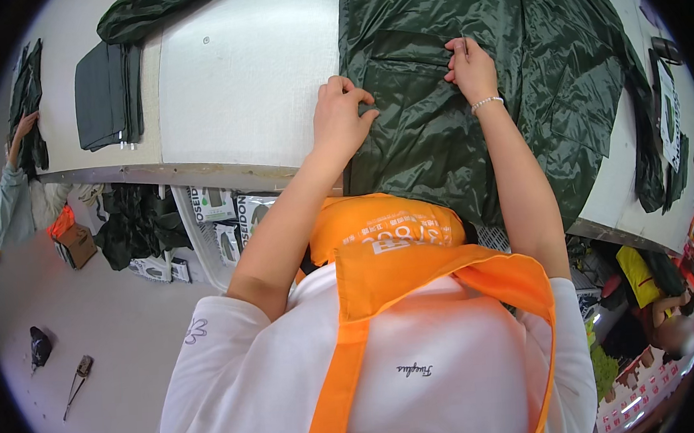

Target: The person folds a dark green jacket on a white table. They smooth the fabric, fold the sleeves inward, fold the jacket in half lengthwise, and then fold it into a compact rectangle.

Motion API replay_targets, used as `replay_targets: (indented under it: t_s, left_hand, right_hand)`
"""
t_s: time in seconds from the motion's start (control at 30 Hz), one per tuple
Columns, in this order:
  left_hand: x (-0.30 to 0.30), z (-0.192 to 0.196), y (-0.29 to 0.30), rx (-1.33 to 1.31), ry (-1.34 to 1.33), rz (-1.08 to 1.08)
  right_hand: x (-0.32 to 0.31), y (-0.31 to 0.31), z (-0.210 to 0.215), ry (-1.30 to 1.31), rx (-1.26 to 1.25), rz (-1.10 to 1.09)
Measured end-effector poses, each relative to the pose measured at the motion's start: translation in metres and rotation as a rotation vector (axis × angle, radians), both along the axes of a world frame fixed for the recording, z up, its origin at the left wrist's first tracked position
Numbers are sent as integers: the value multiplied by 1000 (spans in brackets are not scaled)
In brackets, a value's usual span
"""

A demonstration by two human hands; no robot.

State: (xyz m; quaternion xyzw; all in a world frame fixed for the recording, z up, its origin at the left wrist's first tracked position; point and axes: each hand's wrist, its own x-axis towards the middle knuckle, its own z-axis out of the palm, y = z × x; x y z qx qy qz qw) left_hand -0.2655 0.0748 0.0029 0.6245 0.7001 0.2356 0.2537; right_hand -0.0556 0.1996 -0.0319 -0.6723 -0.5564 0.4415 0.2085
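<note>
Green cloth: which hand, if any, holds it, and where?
The right hand seems to pinch the green cloth at the right end of its pocket; whether the left hand grips any is unclear.

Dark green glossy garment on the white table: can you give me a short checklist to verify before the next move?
1. Garment lying smooth: not ok, creases run across it.
2. Garment wholly on the table: not ok, its near part hangs over the front edge.
3. Right hand at the pocket-like panel: ok, at its right end.
4. Left hand gripping the garment: cannot tell, fingertips are at its left side.
5. Folded dark green stack clear of both hands: ok, farther left.
</note>
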Motion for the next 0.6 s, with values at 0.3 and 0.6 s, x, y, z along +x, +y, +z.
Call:
replay_targets:
  t_s: [0.3, 0.6]
  left_hand:
    - [-20, -18, -6, 80, 1, -233]
    - [-31, -11, 5, 111, -74, -372]
  right_hand:
    - [-21, -46, 31, -253, 288, 342]
    - [-33, -97, 32, -126, 236, 660]
